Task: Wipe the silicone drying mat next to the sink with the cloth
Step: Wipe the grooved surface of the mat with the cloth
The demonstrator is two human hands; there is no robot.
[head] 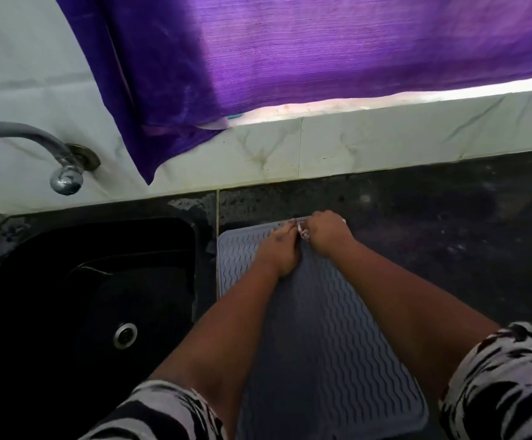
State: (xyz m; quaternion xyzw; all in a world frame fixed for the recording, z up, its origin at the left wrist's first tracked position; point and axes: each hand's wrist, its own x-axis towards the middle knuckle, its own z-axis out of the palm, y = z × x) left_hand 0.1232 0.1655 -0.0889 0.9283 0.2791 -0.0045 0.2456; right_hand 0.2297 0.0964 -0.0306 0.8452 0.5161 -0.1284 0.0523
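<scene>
A grey silicone drying mat (318, 338) with wavy ridges lies on the dark counter just right of the sink. Both my hands are at its far edge. My right hand (328, 231) is closed on a small bunched cloth (304, 232), of which only a pale patterned bit shows between the hands. My left hand (279, 250) rests on the mat with its fingers reaching to the same cloth. My forearms cover the middle of the mat.
A black sink (77, 281) with a metal drain (125, 335) lies to the left, a curved tap (36, 147) above it. Dark speckled counter (448, 233) stretches right of the mat. A purple curtain (290, 52) hangs over the tiled wall behind.
</scene>
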